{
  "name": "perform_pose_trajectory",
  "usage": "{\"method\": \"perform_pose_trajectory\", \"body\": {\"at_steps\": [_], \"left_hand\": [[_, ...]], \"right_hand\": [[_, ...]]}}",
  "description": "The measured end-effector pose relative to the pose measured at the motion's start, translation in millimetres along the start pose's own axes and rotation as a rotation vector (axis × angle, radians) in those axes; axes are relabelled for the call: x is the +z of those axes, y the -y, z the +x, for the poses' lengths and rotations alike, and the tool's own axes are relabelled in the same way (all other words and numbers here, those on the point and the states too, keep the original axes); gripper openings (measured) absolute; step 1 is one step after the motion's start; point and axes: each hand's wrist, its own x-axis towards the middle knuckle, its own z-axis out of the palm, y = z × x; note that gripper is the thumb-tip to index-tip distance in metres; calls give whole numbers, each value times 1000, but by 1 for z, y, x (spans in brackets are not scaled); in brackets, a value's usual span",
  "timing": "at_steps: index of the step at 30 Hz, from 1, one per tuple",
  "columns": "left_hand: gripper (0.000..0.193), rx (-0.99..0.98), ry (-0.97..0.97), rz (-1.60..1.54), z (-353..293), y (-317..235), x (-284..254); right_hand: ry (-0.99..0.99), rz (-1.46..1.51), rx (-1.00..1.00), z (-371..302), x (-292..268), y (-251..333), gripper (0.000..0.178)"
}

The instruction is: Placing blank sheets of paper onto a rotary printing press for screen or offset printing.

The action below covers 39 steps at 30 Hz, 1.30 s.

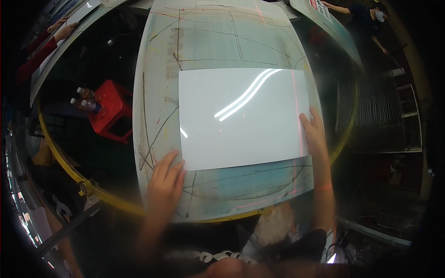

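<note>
A glossy white rectangular sheet point(241, 120) lies on a long, pale, worn board point(160, 83) marked with drawn lines and stains. My left hand point(166, 180) is at the sheet's near left corner, its fingers stretched out flat on the board and touching the edge. At the right edge, my right hand point(316, 134) grips the sheet, thumb on top and fingers along the outer side. Red laser lines cross the right part of the sheet and the board's near end. Bright light reflections run over the white surface.
A red plastic stool point(110, 111) with several bottles point(90, 103) stands to the left. A yellow curved rail point(116, 197) passes round beneath the board. Similar boards stand at far left and far right. At far left a co-worker's hands point(65, 31) handle a white sheet; another person point(366, 21) stands far right.
</note>
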Motion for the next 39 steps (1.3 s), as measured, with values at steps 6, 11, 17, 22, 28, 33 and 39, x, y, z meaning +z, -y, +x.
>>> {"method": "perform_pose_trajectory", "body": {"at_steps": [6,11,17,22,28,33,39], "left_hand": [[19,-8,-20,-4,2,1,3],[18,6,-53,-3,4,0,5],[16,1,-43,4,6,-1,4],[15,-8,-33,-2,6,-2,3],[15,-24,2,16,7,-3,3],[15,-22,-17,19,7,-3,4],[15,-24,-11,29,6,-3,3]], "right_hand": [[-6,-4,6,1,1,2,39],[5,-17,29,4,1,3,39],[12,-85,-22,6,3,2,41],[-21,-55,-83,3,4,3,46],[-139,-428,-167,11,-2,-4,51],[-96,-435,-205,15,-6,-16,50],[-35,-320,-226,17,-5,-21,49]]}}
